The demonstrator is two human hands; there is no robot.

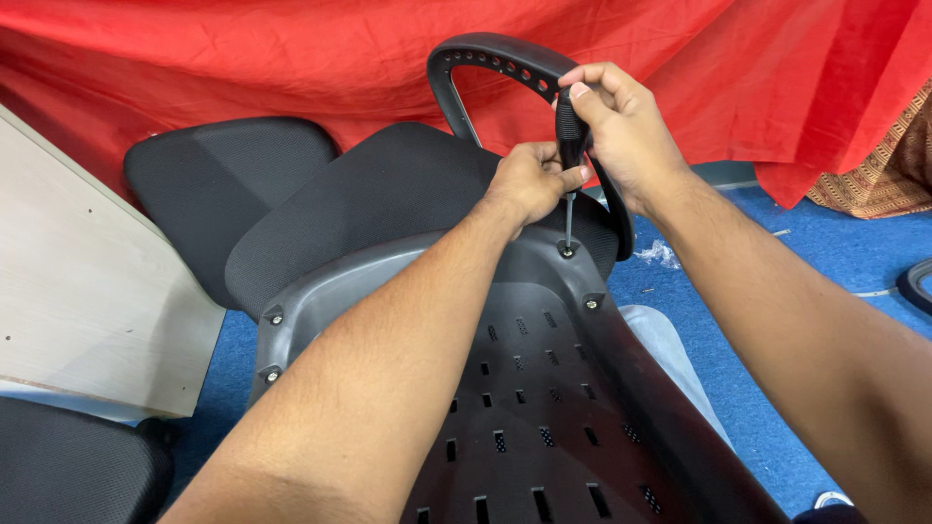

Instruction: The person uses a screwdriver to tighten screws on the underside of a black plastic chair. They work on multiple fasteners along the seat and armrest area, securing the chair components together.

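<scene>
A black-handled screwdriver with a thin metal shaft (569, 160) was held upright over the black plastic underside of an office chair seat (544, 408), its tip set in a screw (566, 251) at the far edge of that shell. The right hand (621, 131) was closed around the top of the handle, fingers wrapped over it. The left hand (532, 180) was curled just below, its thumb and fingertips pinched against the lower handle, where the shaft begins. The two hands were close together, touching along the tool.

A curved black plastic armrest loop with a row of small holes (490, 53) was seen rising behind the hands, attached to the seat. The seat's black mesh cushion (379, 194) was turned away from the camera. A second black cushioned seat (218, 170) lay further left, beside a pale wooden board (78, 291). A red cloth (291, 58) was draped across the background, and blue carpet (815, 252) covered the floor to the right.
</scene>
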